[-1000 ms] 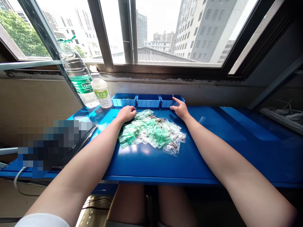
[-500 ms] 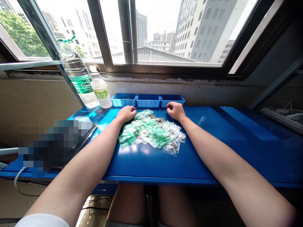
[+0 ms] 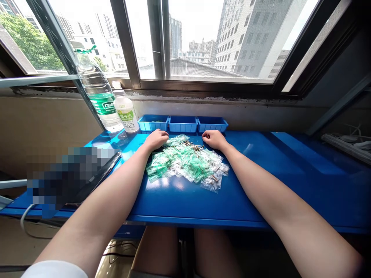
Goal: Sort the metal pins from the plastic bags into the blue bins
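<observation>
Loosely curled, my left hand rests at the upper left edge of a pile of small plastic bags, and nothing shows in its fingers. Across the pile my right hand lies on its thumb side, fingers bent into a loose fist with no object visible in it. Some of the bags are green-tinted, others clear. Short brass-coloured metal pieces, perhaps screws, lie at the top of the pile between my hands.
Three blue bins stand in a row along the wall; the left one holds something green. A large water bottle and a smaller white bottle stand to their left. A blurred dark object lies on the blue table beside my left forearm.
My right hand has shifted slightly left, towards the pile, and its fingers have turned a little. My left hand stays in place. The whole view has moved slightly.
</observation>
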A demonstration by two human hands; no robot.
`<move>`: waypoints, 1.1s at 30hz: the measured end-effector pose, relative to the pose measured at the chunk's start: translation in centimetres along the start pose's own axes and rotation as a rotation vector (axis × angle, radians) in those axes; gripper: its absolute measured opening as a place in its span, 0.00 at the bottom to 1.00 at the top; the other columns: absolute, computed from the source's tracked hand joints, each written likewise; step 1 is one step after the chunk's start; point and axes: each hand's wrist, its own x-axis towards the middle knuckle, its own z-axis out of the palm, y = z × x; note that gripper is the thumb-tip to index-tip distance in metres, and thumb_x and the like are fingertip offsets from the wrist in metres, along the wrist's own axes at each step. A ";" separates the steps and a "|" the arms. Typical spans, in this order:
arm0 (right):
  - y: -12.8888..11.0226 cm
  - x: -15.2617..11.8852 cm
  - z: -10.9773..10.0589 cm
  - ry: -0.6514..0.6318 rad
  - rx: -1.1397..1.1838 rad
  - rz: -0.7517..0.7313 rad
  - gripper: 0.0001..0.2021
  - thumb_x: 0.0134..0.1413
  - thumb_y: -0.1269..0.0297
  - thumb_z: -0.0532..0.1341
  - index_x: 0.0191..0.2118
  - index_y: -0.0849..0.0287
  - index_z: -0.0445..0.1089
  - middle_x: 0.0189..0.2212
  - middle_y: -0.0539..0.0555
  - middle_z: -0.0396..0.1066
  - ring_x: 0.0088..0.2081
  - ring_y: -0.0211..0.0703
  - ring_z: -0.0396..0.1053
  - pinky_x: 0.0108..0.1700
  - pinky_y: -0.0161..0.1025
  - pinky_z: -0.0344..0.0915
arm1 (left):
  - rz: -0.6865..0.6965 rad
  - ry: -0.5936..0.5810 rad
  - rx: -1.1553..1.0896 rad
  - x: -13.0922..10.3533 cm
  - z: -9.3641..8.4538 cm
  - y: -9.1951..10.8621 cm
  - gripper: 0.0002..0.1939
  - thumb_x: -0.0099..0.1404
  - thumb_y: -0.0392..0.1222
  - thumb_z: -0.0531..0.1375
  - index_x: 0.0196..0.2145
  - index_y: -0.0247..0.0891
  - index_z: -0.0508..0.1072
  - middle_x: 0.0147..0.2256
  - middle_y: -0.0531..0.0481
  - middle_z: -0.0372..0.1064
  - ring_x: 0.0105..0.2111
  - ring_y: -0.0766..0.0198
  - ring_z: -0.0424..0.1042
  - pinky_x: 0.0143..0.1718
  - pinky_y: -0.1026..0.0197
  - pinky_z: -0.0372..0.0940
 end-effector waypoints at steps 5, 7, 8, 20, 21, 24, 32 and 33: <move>-0.2 -0.1 -0.1 -0.004 -0.003 -0.001 0.09 0.47 0.66 0.58 0.32 0.57 0.76 0.31 0.52 0.76 0.31 0.41 0.69 0.30 0.34 0.59 | -0.025 -0.004 -0.040 -0.5 -0.1 0.2 0.18 0.49 0.43 0.56 0.38 0.39 0.74 0.41 0.46 0.71 0.40 0.55 0.70 0.40 0.58 0.64; -0.3 -0.1 -0.2 -0.008 -0.002 0.004 0.09 0.47 0.66 0.58 0.32 0.57 0.76 0.31 0.52 0.76 0.31 0.42 0.69 0.30 0.34 0.59 | -0.059 0.015 -0.095 -0.5 0.0 0.0 0.18 0.48 0.41 0.57 0.39 0.40 0.70 0.36 0.48 0.71 0.35 0.57 0.69 0.35 0.58 0.64; -0.4 -0.1 -0.2 -0.011 -0.002 0.009 0.09 0.47 0.66 0.58 0.32 0.57 0.76 0.31 0.52 0.76 0.31 0.42 0.69 0.30 0.34 0.58 | -0.073 0.030 -0.130 -0.5 0.0 -0.1 0.19 0.47 0.40 0.57 0.40 0.40 0.68 0.34 0.49 0.71 0.33 0.59 0.69 0.34 0.59 0.64; -0.6 -0.3 -0.5 -0.019 0.017 0.018 0.09 0.47 0.66 0.57 0.31 0.56 0.75 0.30 0.52 0.76 0.31 0.42 0.68 0.30 0.34 0.58 | -0.188 0.234 -0.751 -0.3 -0.8 -0.5 0.20 0.46 0.40 0.61 0.40 0.39 0.69 0.29 0.52 0.68 0.29 0.63 0.69 0.33 0.60 0.66; -0.6 -0.3 -0.5 -0.019 0.017 0.018 0.09 0.47 0.66 0.57 0.31 0.56 0.75 0.30 0.52 0.76 0.31 0.42 0.68 0.30 0.34 0.58 | -0.202 0.264 -0.793 -0.2 -0.8 -0.5 0.19 0.47 0.40 0.60 0.39 0.40 0.68 0.28 0.53 0.67 0.28 0.64 0.68 0.30 0.61 0.65; -0.6 -0.3 -0.4 -0.018 0.018 0.021 0.09 0.47 0.66 0.57 0.31 0.56 0.75 0.30 0.52 0.76 0.31 0.41 0.68 0.30 0.34 0.58 | -0.205 0.400 -0.874 0.1 -0.7 -0.3 0.15 0.50 0.43 0.59 0.37 0.40 0.65 0.26 0.55 0.64 0.24 0.67 0.65 0.24 0.65 0.62; -0.6 -0.2 -0.5 -0.034 0.008 0.021 0.10 0.47 0.66 0.57 0.32 0.57 0.76 0.31 0.52 0.75 0.31 0.40 0.68 0.31 0.33 0.58 | -0.240 1.007 -0.464 0.7 -1.0 -0.7 0.08 0.59 0.42 0.57 0.34 0.36 0.71 0.36 0.47 0.71 0.33 0.63 0.71 0.43 0.58 0.67; -0.6 -0.2 -0.5 -0.035 0.007 0.021 0.10 0.47 0.66 0.57 0.32 0.57 0.76 0.31 0.52 0.75 0.31 0.40 0.68 0.31 0.33 0.58 | -0.236 1.023 -0.419 0.6 -1.1 -0.6 0.10 0.60 0.41 0.56 0.38 0.35 0.72 0.39 0.45 0.71 0.37 0.61 0.71 0.46 0.57 0.66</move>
